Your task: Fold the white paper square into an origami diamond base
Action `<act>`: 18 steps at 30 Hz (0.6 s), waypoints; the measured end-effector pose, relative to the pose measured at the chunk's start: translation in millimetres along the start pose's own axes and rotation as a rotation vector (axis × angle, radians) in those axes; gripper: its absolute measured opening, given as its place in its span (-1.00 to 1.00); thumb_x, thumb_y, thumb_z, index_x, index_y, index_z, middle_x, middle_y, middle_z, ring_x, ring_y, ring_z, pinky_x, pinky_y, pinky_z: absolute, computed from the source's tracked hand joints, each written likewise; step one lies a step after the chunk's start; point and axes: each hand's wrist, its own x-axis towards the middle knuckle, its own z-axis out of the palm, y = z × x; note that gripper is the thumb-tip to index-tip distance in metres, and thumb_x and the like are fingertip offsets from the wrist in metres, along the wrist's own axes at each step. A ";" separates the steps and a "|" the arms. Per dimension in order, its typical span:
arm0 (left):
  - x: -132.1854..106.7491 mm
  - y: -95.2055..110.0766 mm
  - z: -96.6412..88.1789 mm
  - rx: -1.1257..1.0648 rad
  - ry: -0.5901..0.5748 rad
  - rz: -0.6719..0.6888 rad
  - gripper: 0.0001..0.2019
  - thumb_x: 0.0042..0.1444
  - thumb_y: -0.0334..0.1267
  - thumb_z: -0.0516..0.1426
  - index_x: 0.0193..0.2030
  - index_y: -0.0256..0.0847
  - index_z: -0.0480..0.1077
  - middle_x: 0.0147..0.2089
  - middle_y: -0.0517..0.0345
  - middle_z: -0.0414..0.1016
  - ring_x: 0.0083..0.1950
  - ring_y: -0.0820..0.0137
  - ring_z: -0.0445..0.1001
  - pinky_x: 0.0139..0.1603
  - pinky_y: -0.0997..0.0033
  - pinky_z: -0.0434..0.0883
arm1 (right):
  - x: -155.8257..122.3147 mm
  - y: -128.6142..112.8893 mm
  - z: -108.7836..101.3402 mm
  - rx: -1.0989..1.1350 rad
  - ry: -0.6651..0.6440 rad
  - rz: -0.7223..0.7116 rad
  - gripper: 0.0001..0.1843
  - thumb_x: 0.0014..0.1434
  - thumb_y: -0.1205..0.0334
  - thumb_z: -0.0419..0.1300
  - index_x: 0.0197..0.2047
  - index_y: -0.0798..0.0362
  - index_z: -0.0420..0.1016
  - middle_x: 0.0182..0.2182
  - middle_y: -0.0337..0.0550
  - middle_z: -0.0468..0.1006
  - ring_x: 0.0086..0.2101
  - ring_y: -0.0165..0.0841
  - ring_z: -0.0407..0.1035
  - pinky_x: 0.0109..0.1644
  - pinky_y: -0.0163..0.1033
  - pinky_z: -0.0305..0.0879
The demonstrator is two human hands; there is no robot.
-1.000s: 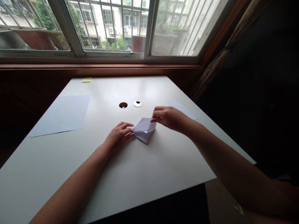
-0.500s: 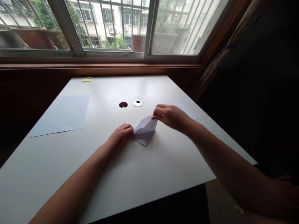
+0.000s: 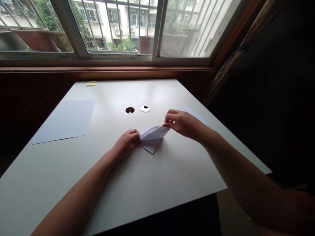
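Observation:
A partly folded sheet of white paper (image 3: 153, 139) is on the table between my two hands. Its near part ends in a point toward me, while an upper flap is lifted off the tabletop. My left hand (image 3: 128, 141) rests on the table with its fingers closed on the paper's left corner. At the flap's upper right, my right hand (image 3: 179, 120) pinches the edge between thumb and fingertips, raised a little above the table.
The white table (image 3: 137, 196) stands against a barred window. Flat paper sheets (image 3: 66, 119) lie at the left, and another sheet (image 3: 194, 114) lies partly behind my right hand. Yellow sticky notes (image 3: 91, 84), a cable hole (image 3: 130, 110) and a round cover (image 3: 145, 108) are farther back.
My right hand has moved slightly right, drawing the lifted flap with it, so the flap looks narrower and more slanted. My left hand stays almost in place at the left corner.

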 end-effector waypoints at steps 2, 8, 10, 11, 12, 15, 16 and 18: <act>-1.0 -0.8 0.6 0.021 0.005 0.008 -0.86 0.14 -0.50 0.12 -0.35 -0.19 0.42 -0.21 0.11 0.47 -0.17 0.36 0.44 -0.15 0.41 0.39 | -2.5 -0.7 -2.7 0.031 -0.023 -0.031 -0.83 0.23 0.19 0.27 -0.37 0.06 0.53 -0.21 -0.13 0.51 -0.39 -0.42 0.37 -0.31 -0.27 0.23; -1.6 -4.7 2.9 0.081 0.019 0.062 -0.92 0.22 -0.41 0.13 -0.27 -0.18 0.42 -0.16 0.08 0.46 -0.15 0.35 0.43 -0.12 0.36 0.40 | -8.9 -2.6 -12.2 0.037 -0.126 -0.139 -0.90 0.21 0.23 0.29 -0.35 -0.01 0.58 -0.01 -0.17 0.46 -0.35 -0.45 0.42 -0.26 -0.27 0.29; -1.7 -4.6 3.1 0.084 0.020 0.083 -0.93 0.26 -0.36 0.13 -0.25 -0.17 0.43 -0.13 0.08 0.47 -0.14 0.35 0.44 -0.11 0.36 0.40 | -9.7 -4.0 -13.7 -0.046 -0.105 -0.154 -0.90 0.22 0.27 0.27 -0.35 0.00 0.57 -0.05 -0.18 0.50 -0.34 -0.43 0.42 -0.25 -0.26 0.27; -2.0 -4.3 3.3 0.078 0.016 0.088 -0.93 0.27 -0.33 0.12 -0.23 -0.16 0.43 -0.11 0.08 0.47 -0.14 0.36 0.44 -0.11 0.37 0.40 | -9.6 -4.6 -14.0 -0.074 -0.095 -0.160 -0.89 0.23 0.29 0.25 -0.35 0.00 0.57 -0.09 -0.19 0.52 -0.33 -0.41 0.43 -0.24 -0.26 0.27; -2.5 -4.0 3.5 0.064 0.014 0.086 -0.93 0.29 -0.30 0.12 -0.20 -0.14 0.43 -0.10 0.09 0.47 -0.15 0.38 0.45 -0.12 0.38 0.41 | -9.3 -5.1 -13.9 -0.088 -0.091 -0.166 -0.89 0.24 0.30 0.24 -0.34 0.00 0.56 -0.13 -0.19 0.53 -0.32 -0.40 0.43 -0.24 -0.26 0.26; -4.9 -3.1 4.9 -0.054 0.043 0.029 -0.78 0.27 -0.19 0.16 0.03 -0.09 0.34 -0.07 0.11 0.48 -0.25 0.45 0.49 -0.22 0.44 0.44 | -7.6 -5.7 -12.3 -0.080 -0.107 -0.178 -0.89 0.26 0.29 0.22 -0.31 0.01 0.55 -0.19 -0.18 0.55 -0.29 -0.37 0.45 -0.23 -0.27 0.26; -5.6 -2.9 5.3 -0.103 0.061 0.002 -0.65 0.25 -0.16 0.19 0.13 -0.08 0.25 -0.09 0.13 0.48 -0.30 0.47 0.50 -0.26 0.46 0.44 | -6.9 -5.6 -11.6 -0.078 -0.110 -0.176 -0.89 0.27 0.28 0.22 -0.31 0.01 0.55 -0.20 -0.18 0.56 -0.29 -0.37 0.45 -0.23 -0.27 0.26; -6.1 -2.3 5.0 -0.156 0.073 -0.040 -0.47 0.21 -0.15 0.23 0.25 -0.07 0.13 -0.14 0.17 0.49 -0.35 0.48 0.50 -0.30 0.48 0.44 | -5.8 -5.8 -10.2 -0.074 -0.115 -0.171 -0.88 0.28 0.28 0.21 -0.32 0.02 0.54 -0.21 -0.17 0.57 -0.28 -0.36 0.45 -0.24 -0.28 0.25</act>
